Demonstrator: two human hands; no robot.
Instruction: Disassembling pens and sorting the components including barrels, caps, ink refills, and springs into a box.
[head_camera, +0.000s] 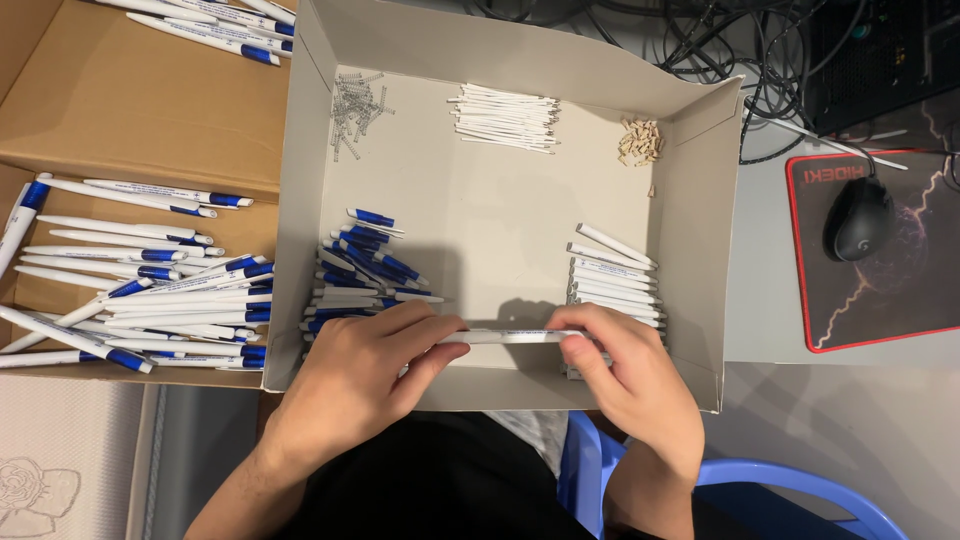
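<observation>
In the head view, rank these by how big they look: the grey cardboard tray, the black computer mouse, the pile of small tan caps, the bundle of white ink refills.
1. Grey cardboard tray, by far the largest.
2. Bundle of white ink refills.
3. Black computer mouse; close to the refills in area, so this order is unsure.
4. Pile of small tan caps, the smallest.

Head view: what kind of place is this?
Probably a home or office desk used for hand-assembling pens. A shallow cardboard tray holds sorted springs, refills and barrels; a computer mouse on a mouse pad and tangled cables lie beside it.
</observation>
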